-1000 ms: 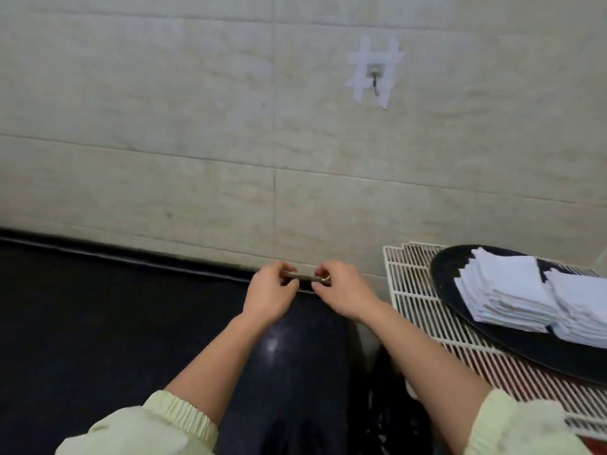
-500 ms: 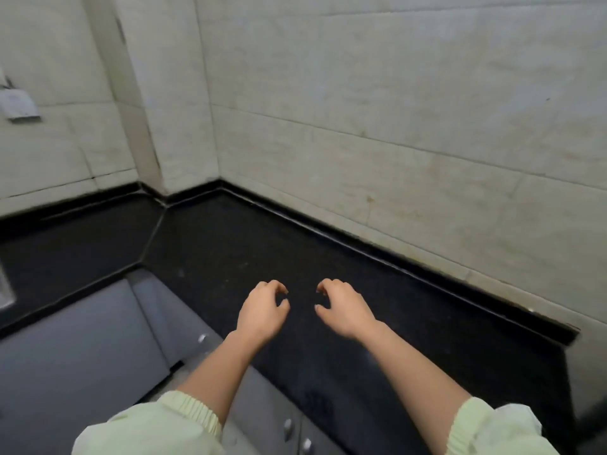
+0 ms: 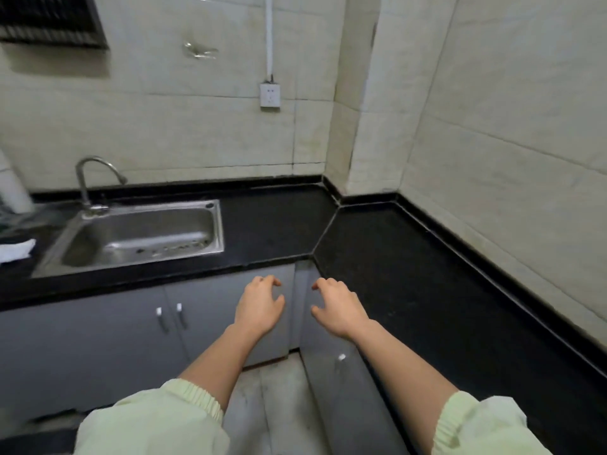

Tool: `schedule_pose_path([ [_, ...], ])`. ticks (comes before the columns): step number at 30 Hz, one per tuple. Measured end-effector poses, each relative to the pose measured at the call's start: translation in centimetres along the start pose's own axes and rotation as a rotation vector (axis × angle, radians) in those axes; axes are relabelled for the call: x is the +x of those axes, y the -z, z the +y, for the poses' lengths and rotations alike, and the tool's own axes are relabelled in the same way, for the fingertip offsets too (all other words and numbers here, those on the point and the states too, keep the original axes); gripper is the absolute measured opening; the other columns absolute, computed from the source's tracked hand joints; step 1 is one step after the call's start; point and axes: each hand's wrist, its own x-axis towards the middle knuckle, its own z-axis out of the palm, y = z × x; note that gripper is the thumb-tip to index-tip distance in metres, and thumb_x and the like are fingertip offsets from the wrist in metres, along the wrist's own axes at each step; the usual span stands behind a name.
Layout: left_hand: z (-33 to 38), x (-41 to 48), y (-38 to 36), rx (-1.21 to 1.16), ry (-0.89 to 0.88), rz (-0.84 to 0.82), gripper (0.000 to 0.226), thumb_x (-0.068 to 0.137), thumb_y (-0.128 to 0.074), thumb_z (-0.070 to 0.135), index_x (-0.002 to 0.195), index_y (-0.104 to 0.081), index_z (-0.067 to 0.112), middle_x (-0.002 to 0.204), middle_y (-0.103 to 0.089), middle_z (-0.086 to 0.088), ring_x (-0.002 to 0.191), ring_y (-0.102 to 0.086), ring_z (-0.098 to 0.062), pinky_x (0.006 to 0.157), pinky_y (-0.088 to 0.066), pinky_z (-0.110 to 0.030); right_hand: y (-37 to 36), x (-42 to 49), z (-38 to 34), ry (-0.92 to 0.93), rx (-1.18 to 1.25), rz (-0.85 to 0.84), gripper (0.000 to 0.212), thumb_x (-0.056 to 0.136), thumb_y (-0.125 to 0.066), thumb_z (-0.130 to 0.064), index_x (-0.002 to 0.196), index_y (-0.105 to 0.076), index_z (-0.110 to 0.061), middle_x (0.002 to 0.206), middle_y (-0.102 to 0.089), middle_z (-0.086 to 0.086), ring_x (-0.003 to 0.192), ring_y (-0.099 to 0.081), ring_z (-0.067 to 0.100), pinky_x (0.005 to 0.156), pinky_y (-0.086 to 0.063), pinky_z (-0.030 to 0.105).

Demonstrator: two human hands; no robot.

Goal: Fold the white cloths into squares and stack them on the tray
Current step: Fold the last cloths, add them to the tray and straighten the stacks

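White cloth point(image 3: 15, 250) beside rectangular steel sink point(image 3: 147, 211)

I am not finding any word, number, brand or sign that I can read here. The white wall socket point(image 3: 270, 95) on the far wall is too small and too blurred to show any lettering.
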Motion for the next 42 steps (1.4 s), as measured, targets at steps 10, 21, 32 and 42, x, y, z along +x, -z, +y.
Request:
schedule_pose_path([
  [10, -12.2, 11.1, 6.1, 0.037, 0.243, 0.2, 0.029, 0.087, -0.058, 0.019, 0.116, -0.06, 0.013, 0.12, -0.056, -0.009, 0.115, -0.05, -0.026, 0.097, -0.042, -0.035, -3.8, 18.3, -10.6, 0.279, -0.034, -0.108, 0.044, 0.092, -0.052, -0.029, 0.133, -0.042, -0.016, 0.132, -0.048, 0.007, 0.124, -0.042, 0.029, 0.098, -0.038, 0.043],
  [21, -24.5, 16.0, 13.0, 0.055, 0.53, 0.392, 0.036, 0.089, -0.057, 0.019, 0.124, -0.055, 0.011, 0.125, -0.054, -0.012, 0.121, -0.046, -0.029, 0.1, -0.041, -0.04, -8.0, 30.6, -23.2, 0.553, -0.056, -0.204, 0.044, 0.094, -0.051, -0.029, 0.134, -0.043, -0.014, 0.138, -0.046, 0.009, 0.129, -0.039, 0.029, 0.102, -0.036, 0.043],
  [32, -41.1, 19.8, 21.3, 0.025, 0.71, 0.485, 0.032, 0.09, -0.055, 0.014, 0.121, -0.056, 0.011, 0.126, -0.052, -0.012, 0.117, -0.047, -0.03, 0.094, -0.042, -0.039, -15.0, 40.6, -39.8, 0.699, -0.002, -0.292, 0.046, 0.094, -0.049, -0.028, 0.137, -0.042, -0.014, 0.14, -0.045, 0.009, 0.129, -0.038, 0.027, 0.105, -0.033, 0.04],
  [42, -57.0, 22.0, 27.8, -0.02, 0.889, 0.504, 0.035, 0.092, -0.052, 0.012, 0.127, -0.054, 0.008, 0.13, -0.052, -0.014, 0.121, -0.043, -0.031, 0.097, -0.04, -0.041, -22.8, 48.3, -54.9, 0.741, -0.048, -0.44, 0.044, 0.097, -0.041, -0.025, 0.139, -0.04, -0.012, 0.141, -0.043, 0.01, 0.129, -0.037, 0.029, 0.103, -0.034, 0.045],
])
